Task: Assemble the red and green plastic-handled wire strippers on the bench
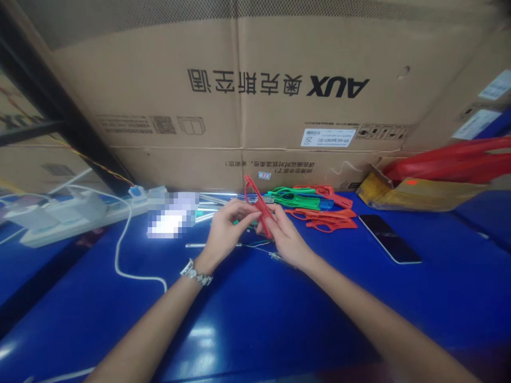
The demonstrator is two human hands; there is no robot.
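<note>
Both of my hands meet over the middle of a blue table (255, 319). My right hand (285, 236) is closed round a red plastic clip-like tool (257, 205) that sticks up and to the left. My left hand (225, 229), with a metal bracelet on its wrist, pinches the same red tool from the left, fingers pressed together. A thin metal rod (195, 245) and a fine wire (263, 250) lie on the table just beneath my hands.
Behind my hands lies a heap of red, green and blue plastic tools (319, 207). A black phone (389, 238) lies to the right. A white power strip (75, 213) with a white cable (120, 250) sits at the left. A large cardboard box (255, 96) walls off the back.
</note>
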